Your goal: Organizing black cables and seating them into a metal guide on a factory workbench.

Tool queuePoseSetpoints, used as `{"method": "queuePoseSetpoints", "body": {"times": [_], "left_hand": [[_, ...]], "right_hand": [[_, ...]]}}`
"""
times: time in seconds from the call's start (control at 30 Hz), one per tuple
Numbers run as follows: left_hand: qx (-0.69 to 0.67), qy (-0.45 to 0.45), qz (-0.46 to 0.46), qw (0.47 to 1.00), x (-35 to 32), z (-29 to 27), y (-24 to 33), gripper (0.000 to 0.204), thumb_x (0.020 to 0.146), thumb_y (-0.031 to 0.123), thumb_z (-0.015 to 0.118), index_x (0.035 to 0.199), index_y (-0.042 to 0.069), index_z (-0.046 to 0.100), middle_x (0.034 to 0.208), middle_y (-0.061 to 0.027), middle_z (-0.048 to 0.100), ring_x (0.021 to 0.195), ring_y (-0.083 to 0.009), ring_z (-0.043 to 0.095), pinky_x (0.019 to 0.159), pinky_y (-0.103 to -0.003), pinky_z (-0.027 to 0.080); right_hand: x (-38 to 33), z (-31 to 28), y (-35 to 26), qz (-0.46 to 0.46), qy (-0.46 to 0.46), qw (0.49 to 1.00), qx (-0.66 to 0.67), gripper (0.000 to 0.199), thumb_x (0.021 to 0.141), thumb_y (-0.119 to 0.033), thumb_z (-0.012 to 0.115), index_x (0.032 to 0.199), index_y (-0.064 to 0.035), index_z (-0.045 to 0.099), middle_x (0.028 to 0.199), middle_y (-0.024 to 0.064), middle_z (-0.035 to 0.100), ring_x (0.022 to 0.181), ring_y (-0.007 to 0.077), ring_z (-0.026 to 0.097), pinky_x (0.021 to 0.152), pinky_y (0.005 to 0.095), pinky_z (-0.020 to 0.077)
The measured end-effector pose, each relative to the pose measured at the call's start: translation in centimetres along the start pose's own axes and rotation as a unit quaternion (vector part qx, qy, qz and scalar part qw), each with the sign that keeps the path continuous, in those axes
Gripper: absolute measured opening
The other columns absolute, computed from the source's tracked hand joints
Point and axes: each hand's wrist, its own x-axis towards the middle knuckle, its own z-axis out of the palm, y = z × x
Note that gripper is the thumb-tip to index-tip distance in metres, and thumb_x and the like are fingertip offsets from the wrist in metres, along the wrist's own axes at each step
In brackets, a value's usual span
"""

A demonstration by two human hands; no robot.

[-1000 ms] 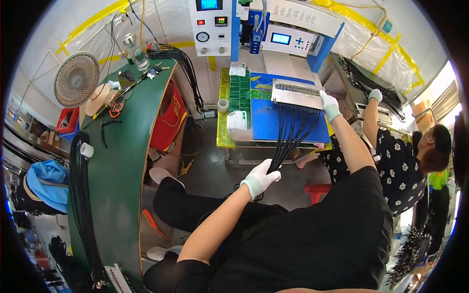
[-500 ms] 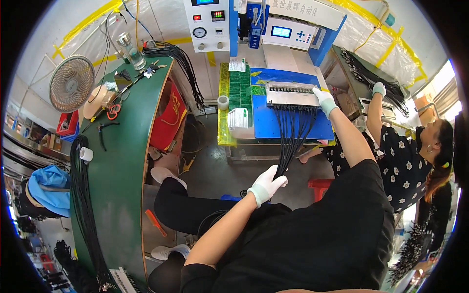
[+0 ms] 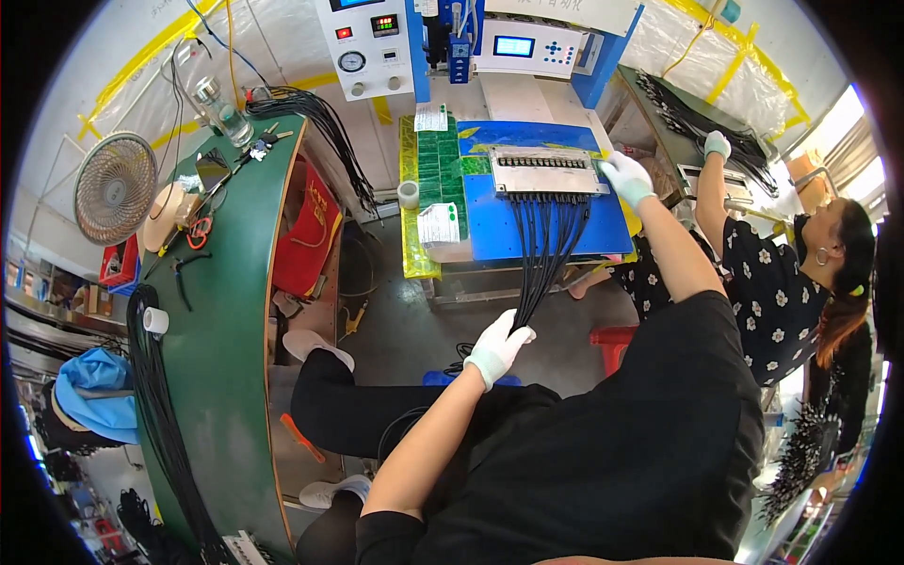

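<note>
My gloved left hand [image 3: 499, 348] is closed around a bundle of black cables [image 3: 539, 273] and holds it above the floor, in front of the bench. From there the cables fan upward to a silver metal fixture [image 3: 549, 182], where their ends sit side by side in a row of slots. The fixture lies on a blue plate [image 3: 493, 231] below the press machine. At its right end is my gloved right hand [image 3: 629, 179], with fingers stretched toward the corner; whether the fingertips touch the metal is unclear.
A green table [image 3: 221, 358] on the left carries a fan [image 3: 115, 188], pliers [image 3: 185, 276], a tape roll [image 3: 155, 321] and long black cables. A co-worker [image 3: 782, 282] sits close on the right, one gloved hand at another bench. The machine's control panel [image 3: 527, 45] rises behind the fixture.
My right hand has shifted right along the fixture, uncovering more of its right end. My left hand keeps its grip on the cables. The whole view has shifted slightly.
</note>
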Motion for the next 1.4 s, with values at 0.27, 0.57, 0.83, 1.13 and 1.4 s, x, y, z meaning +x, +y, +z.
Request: {"method": "queuePoseSetpoints", "body": {"times": [0.27,0.57,0.83,1.13,1.4], "left_hand": [[-0.011,0.014,-0.025,1.0,-0.2,-0.5,-0.9,0.032,0.096,0.013,0.058,0.125,0.0,0.056,0.095,-0.0067,0.067,0.093,-0.0145,0.063,0.09,-0.03,0.049],[-0.078,-0.042,-0.065,0.994,4.8,-1.1,1.9,0.046,0.095,0.013,0.058,0.136,-0.004,0.046,0.116,-0.0165,0.065,0.11,-0.0209,0.063,0.099,-0.032,0.047],[-0.138,0.128,-0.003,0.982,-5.8,-5.7,6.2,0.07,0.095,0.014,0.062,0.153,-0.002,0.026,0.153,-0.0197,0.038,0.142,-0.0281,0.038,0.119,-0.036,0.022],[0.354,0.756,-0.071,0.546,-41.9,-6.9,12.7,0.041,0.092,0.014,0.063,0.13,-0.002,0.059,0.133,-0.0144,0.061,0.127,-0.0259,0.054,0.112,-0.036,0.035],[-0.139,0.918,0.081,0.362,-55.2,6.7,-5.9,0.029,0.098,0.024,0.062,0.12,0.005,0.064,0.106,-0.0037,0.064,0.095,-0.0128,0.061,0.086,-0.027,0.048]], "right_hand": [[-10.5,2.5,6.3,-0.048,-0.147,0.979,-0.135,0.097,0.071,-0.021,0.081,0.153,-0.0271,0.03,0.154,0.0244,0.027,0.124,0.041,0.052,0.103,0.0421,0.0459],[-8.2,-1.6,7.6,-0.087,-0.166,0.979,-0.075,0.065,0.071,-0.021,0.079,0.132,-0.0143,0.056,0.127,0.0163,0.058,0.111,0.0324,0.061,0.094,0.039,0.0502],[-1.4,-1.9,-14.1,-0.136,-0.118,0.905,0.384,0.029,0.092,-0.019,0.066,0.115,-0.0006,0.068,0.112,0.0117,0.07,0.103,0.0186,0.065,0.093,0.0313,0.0487],[-8.7,4.2,-42.3,-0.384,-0.449,0.71,0.385,0.031,0.091,-0.007,0.065,0.119,0.0059,0.064,0.115,0.0131,0.069,0.108,0.019,0.064,0.097,0.0307,0.0484],[-28.9,7.8,-67.0,-0.483,-0.677,0.471,0.296,0.033,0.094,-0.025,0.065,0.115,0.0,0.066,0.095,0.0065,0.069,0.081,0.0123,0.064,0.07,0.0261,0.0532]]}}
